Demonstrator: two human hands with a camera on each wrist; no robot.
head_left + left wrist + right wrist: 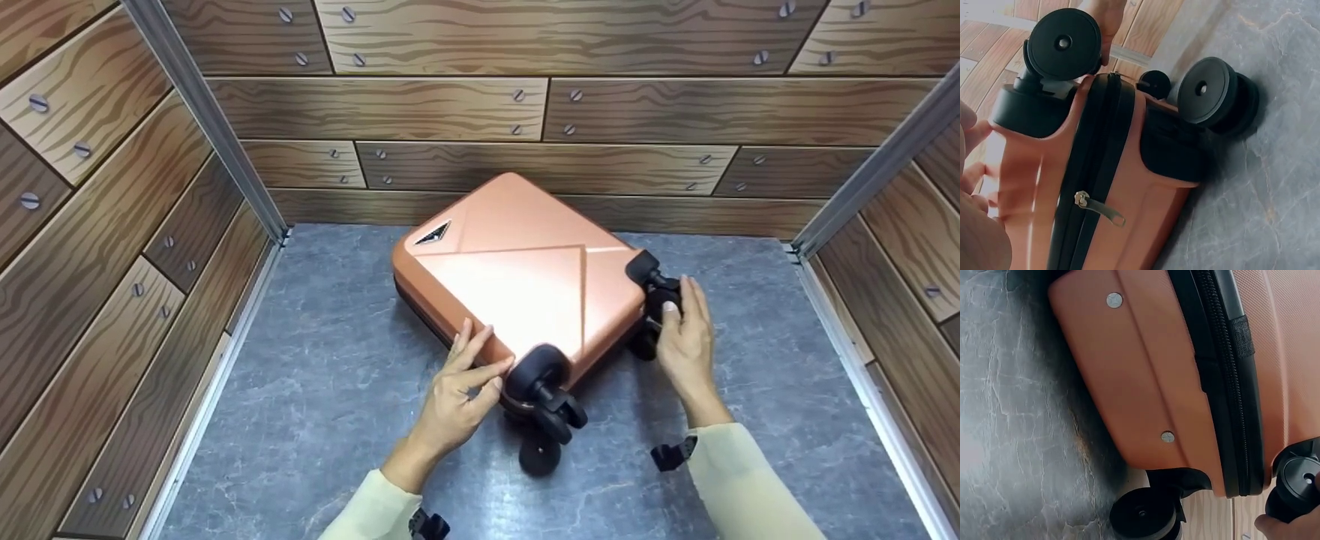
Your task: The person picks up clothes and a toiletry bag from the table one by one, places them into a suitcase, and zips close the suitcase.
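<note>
A copper-orange hard-shell suitcase [517, 277] lies flat on the grey floor, turned at an angle, its wheeled end toward me. My left hand [454, 409] touches the shell's near edge with fairly straight fingers, beside the near upper wheel [1064, 44]. A lower wheel [1204, 90] sits beneath it, close to the floor. At the right corner my right hand [688, 345] holds the upper wheel [1300, 481] between thumb and fingers. The black zipper seam [1230, 382] runs round the case, and a metal zipper pull [1100, 208] hangs from it near my left hand.
Wood-patterned panels [450, 109] wall in the floor [300, 420] at the back and both sides. Metal corner posts [217, 127] and floor rails [862, 375] edge the space. The suitcase's far corner lies close to the back wall.
</note>
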